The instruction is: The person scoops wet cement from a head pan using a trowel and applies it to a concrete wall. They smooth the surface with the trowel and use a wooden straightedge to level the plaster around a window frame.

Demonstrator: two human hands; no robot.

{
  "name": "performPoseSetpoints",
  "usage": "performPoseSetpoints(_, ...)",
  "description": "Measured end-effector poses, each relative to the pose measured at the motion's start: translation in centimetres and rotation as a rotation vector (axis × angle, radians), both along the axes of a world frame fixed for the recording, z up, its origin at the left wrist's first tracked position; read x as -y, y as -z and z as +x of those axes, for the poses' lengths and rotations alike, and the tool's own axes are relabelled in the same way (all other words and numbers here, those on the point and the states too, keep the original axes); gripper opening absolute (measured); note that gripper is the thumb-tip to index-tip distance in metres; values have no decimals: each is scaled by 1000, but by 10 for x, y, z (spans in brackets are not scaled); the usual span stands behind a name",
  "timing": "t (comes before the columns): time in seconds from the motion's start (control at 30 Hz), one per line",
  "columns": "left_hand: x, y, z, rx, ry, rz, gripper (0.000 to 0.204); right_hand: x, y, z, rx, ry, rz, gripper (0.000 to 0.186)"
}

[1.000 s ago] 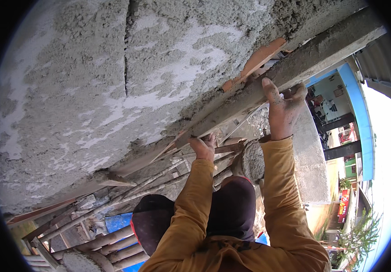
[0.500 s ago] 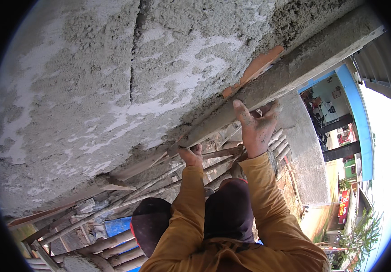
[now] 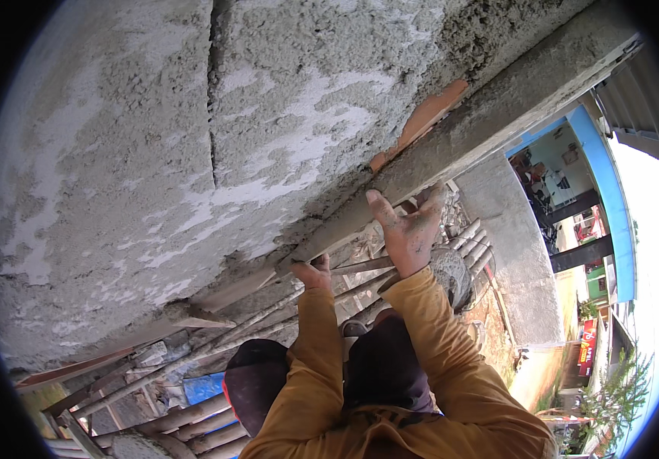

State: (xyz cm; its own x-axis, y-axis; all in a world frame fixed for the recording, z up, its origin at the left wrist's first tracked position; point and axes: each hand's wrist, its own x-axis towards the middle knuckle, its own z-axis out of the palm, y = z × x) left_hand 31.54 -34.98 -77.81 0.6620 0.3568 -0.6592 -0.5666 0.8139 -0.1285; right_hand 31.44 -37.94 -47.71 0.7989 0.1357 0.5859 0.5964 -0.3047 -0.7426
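A long, straight mortar-smeared screed board [image 3: 501, 115] lies slantwise against a rough wall [image 3: 138, 168] coated in wet grey mortar. My left hand [image 3: 314, 273] grips the board's lower end, its fingers mostly hidden. Further up, my right hand [image 3: 411, 229] is closed round the same board, thumb on the near face and fingers behind its lower edge. Both hands are spotted with mortar. Just above the board an orange-brown bare patch [image 3: 425, 118] shows in the wall, and a dark vertical crack [image 3: 212, 99] runs through the mortar further left.
Under my arms are bamboo poles [image 3: 199, 421] and thin slanting sticks, with a blue sheet [image 3: 203, 386] at lower left. A round mortar-stained container [image 3: 452, 275] stands below my right hand. To the right are a grey wall [image 3: 513, 252] and a blue-framed opening [image 3: 605, 191].
Both hands and the board's lower end have shifted slightly left and down in view; the wall has shifted a little too. More of the round container shows. Both hands keep their grip.
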Motion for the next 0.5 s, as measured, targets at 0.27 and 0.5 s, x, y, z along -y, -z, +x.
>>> performPoseSetpoints(0.27,28,-9,-23,-166,503,108,53,56,-12,2,-182,-42,155,64)
performPoseSetpoints(0.5,41,-73,-24,-254,596,1442,29,161,-58,31,-9,177,121,56)
